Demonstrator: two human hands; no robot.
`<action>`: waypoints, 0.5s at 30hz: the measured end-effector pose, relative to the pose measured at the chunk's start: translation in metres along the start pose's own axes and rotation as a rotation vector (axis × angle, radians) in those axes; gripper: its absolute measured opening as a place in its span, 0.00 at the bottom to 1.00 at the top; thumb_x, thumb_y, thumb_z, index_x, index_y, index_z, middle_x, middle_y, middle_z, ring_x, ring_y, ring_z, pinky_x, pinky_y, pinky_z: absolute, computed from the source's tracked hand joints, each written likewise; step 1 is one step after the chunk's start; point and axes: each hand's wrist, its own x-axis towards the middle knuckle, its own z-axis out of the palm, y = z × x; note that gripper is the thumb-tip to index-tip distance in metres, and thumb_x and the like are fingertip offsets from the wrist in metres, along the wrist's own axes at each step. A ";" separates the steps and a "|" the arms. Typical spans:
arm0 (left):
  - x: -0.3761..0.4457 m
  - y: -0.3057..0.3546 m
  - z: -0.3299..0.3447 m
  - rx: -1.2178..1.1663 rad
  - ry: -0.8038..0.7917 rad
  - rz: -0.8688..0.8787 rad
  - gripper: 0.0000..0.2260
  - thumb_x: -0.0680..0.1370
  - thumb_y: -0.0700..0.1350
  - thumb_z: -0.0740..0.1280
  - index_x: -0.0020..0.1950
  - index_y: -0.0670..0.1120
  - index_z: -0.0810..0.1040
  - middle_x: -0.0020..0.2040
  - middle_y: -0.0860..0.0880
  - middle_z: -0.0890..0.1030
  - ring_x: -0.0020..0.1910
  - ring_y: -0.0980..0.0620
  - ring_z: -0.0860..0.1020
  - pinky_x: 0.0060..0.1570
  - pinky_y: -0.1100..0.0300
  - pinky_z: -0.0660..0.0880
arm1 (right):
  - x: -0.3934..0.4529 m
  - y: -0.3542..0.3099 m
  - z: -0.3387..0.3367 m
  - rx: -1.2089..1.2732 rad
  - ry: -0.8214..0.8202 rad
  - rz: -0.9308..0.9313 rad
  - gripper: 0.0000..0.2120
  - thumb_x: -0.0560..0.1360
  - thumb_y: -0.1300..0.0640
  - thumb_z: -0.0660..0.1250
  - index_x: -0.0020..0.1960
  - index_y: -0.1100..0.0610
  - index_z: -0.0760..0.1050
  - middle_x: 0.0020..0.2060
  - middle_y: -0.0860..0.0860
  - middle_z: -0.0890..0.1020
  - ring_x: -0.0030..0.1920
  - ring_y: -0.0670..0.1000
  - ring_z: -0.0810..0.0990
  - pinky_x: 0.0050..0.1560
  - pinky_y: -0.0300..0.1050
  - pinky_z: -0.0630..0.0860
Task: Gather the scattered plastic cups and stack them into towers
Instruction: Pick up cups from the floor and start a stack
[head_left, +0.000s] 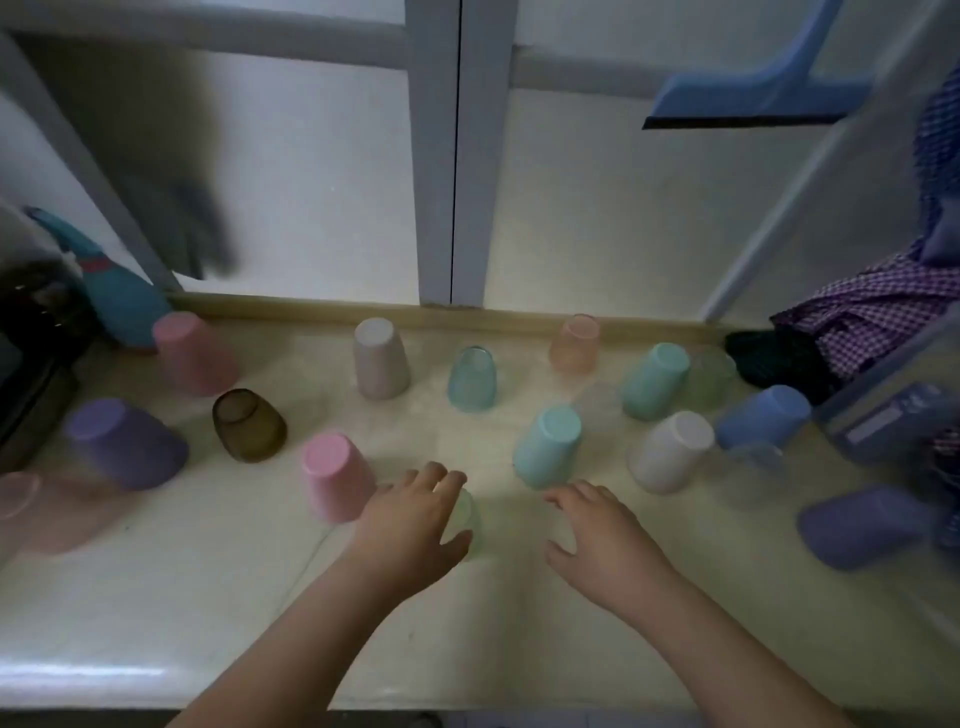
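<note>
Several plastic cups stand upside down, scattered over a pale counter. My left hand is wrapped around a pale green translucent cup near the front middle. My right hand hovers just to its right, fingers spread, holding nothing. Close by are a pink cup, a teal cup and a white cup. Further back stand a brown cup, a beige cup, a light blue translucent cup and a peach cup.
Purple cups stand at the left and right. A dark appliance and a teal bottle are at the back left. Checked cloth and a clear plastic box crowd the right. A window frame rises behind.
</note>
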 end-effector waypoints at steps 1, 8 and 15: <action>0.002 -0.001 0.000 -0.003 -0.026 -0.005 0.26 0.74 0.57 0.62 0.69 0.50 0.61 0.67 0.49 0.69 0.62 0.45 0.71 0.58 0.50 0.73 | 0.001 0.000 0.000 0.020 0.000 0.007 0.22 0.72 0.51 0.64 0.64 0.52 0.67 0.61 0.50 0.74 0.61 0.53 0.70 0.63 0.47 0.68; 0.014 -0.004 0.013 0.044 -0.134 0.030 0.25 0.75 0.52 0.63 0.68 0.48 0.60 0.65 0.46 0.69 0.60 0.43 0.71 0.52 0.51 0.73 | 0.005 -0.009 0.001 0.068 0.049 -0.001 0.21 0.73 0.50 0.64 0.64 0.52 0.67 0.60 0.49 0.74 0.62 0.51 0.69 0.64 0.46 0.68; 0.019 -0.010 0.011 -0.004 -0.139 0.043 0.24 0.75 0.50 0.65 0.68 0.48 0.60 0.66 0.45 0.68 0.61 0.43 0.70 0.54 0.49 0.74 | 0.008 -0.014 0.002 0.099 0.052 0.013 0.21 0.73 0.51 0.64 0.65 0.52 0.66 0.61 0.49 0.73 0.63 0.51 0.69 0.65 0.45 0.67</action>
